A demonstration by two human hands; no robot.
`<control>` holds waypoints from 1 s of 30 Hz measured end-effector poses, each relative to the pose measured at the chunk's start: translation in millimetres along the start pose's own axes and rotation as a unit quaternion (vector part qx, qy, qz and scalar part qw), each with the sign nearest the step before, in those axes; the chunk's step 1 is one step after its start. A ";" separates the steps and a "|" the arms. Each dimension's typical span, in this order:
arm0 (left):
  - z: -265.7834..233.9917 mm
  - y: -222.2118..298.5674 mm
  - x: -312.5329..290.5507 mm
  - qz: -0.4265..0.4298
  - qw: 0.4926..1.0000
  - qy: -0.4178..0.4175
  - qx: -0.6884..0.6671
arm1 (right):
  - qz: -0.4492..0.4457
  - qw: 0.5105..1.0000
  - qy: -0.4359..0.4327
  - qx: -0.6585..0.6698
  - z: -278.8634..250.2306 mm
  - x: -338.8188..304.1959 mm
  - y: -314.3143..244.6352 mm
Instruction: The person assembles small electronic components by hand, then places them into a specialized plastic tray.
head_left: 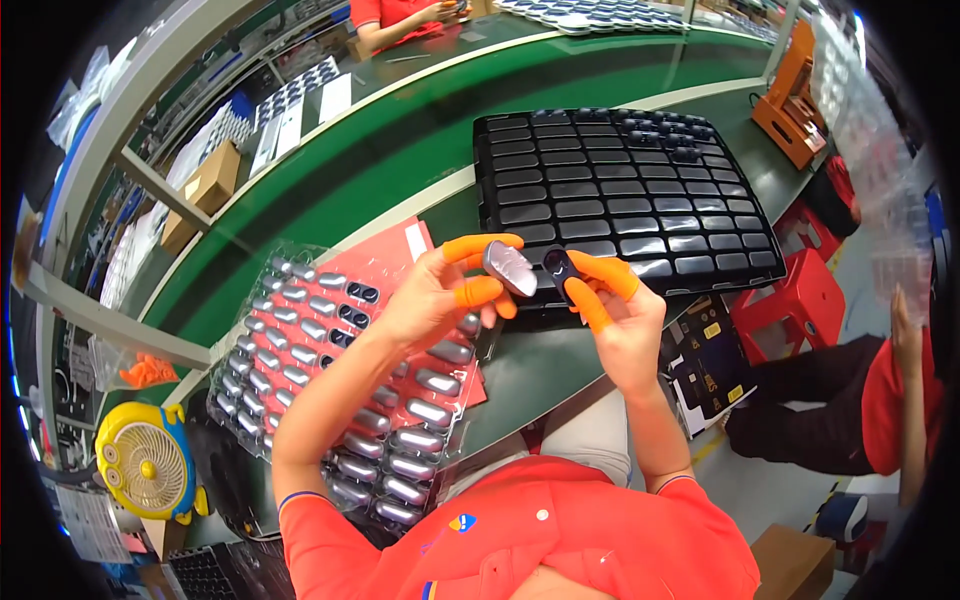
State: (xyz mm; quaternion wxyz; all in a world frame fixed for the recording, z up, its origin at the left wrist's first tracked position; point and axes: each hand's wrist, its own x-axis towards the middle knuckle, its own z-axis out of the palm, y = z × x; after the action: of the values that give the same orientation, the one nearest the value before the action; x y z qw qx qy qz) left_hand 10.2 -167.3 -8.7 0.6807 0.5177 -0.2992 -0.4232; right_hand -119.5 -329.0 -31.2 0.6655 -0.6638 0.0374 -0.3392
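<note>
My left hand (440, 290), with orange finger cots on its fingertips, grips a rounded silver-grey shell (510, 268) with a shiny, pale inner side. Just to its right, my right hand (622, 312), also in orange finger cots, pinches a small black oval part (557, 264) with a round dark spot near its top. The two pieces are close together but apart. Below and left of my hands lies a clear plastic tray (262, 262) holding many silver oval shells, some with black faces. Beyond my hands is a large black compartment tray (520, 212), with several dark parts in its far cells.
The trays sit on a green worktop (530, 355); pinkish-red sheet (400, 240) lies under the clear one. A yellow-and-blue fan (148, 462) stands at left. An orange fixture (792, 105) stands far right, above a red stool (800, 305). Co-workers (900, 400) are at right and across the conveyor.
</note>
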 end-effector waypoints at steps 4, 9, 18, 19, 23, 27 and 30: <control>7.1 -10.0 13.6 0.028 0.997 -0.043 -0.057 | -0.058 0.998 0.033 -0.019 -1.7 -1.8 2.6; 15.3 -12.8 16.1 0.020 0.994 -0.062 -0.083 | -0.131 0.985 0.047 -0.103 -3.1 -3.8 1.4; 15.8 -16.8 16.4 -0.005 0.983 -0.051 -0.174 | -0.154 0.976 0.054 -0.147 1.9 -5.0 2.3; 16.3 -18.3 16.5 -0.005 0.983 -0.050 -0.175 | -0.145 0.977 0.065 -0.145 3.1 -5.6 1.8; 15.7 -26.5 16.6 0.002 0.983 -0.037 -0.181 | -0.128 0.976 0.080 -0.159 4.0 -6.3 1.6; 17.1 -30.3 13.2 0.051 0.997 0.018 -0.055 | -0.125 0.976 0.083 -0.157 5.6 -8.1 3.6; 19.2 -24.5 12.6 0.032 0.998 0.015 -0.049 | -0.135 0.972 0.086 -0.174 8.8 -10.0 2.7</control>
State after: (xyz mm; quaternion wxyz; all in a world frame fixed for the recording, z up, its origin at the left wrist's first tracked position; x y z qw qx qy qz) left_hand -6.7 -189.8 -27.1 0.7228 0.4805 -0.2842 -0.4073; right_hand -121.8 -316.8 -36.6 0.4822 -0.7369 0.0631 -0.4695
